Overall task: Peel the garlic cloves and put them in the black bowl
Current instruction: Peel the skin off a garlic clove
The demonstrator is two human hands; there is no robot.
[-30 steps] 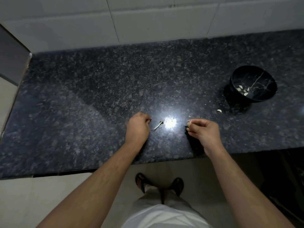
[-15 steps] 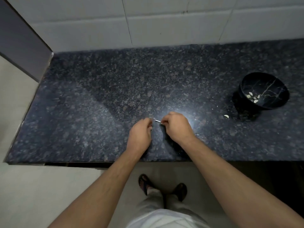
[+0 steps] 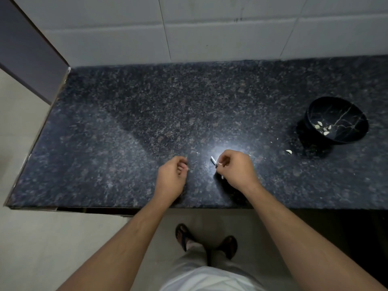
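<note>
Pinching a small pale piece between thumb and fingertips, the right hand [image 3: 236, 171] hovers low over the counter [image 3: 126, 133], close to its front edge. What it grips looks like a thin whitish sliver with a darker end [image 3: 213, 161] — too small to tell whether it is a clove, a stem or a strip of skin. Another pale bit shows just under the same hand.

Beside it, apart from it, the left hand [image 3: 171, 178] has its fingers curled inward; a pale speck sits at its fingertips, but whether it holds anything I cannot tell.

Far to the right stands the black bowl [image 3: 352, 122], glossy, with thin light veins like marble on its inner wall. About 6 peeled cloves [image 3: 322, 128] lie in its bottom — creamy white, small and curved. 1 more pale clove [image 3: 289, 152] lies on the counter just left of the bowl, and a tiny white fleck or 2 near it.

Dark speckled stone makes up the counter, with a bright glare spot between the hands. Pale tiles [image 3: 210, 28] rise behind it.
</note>
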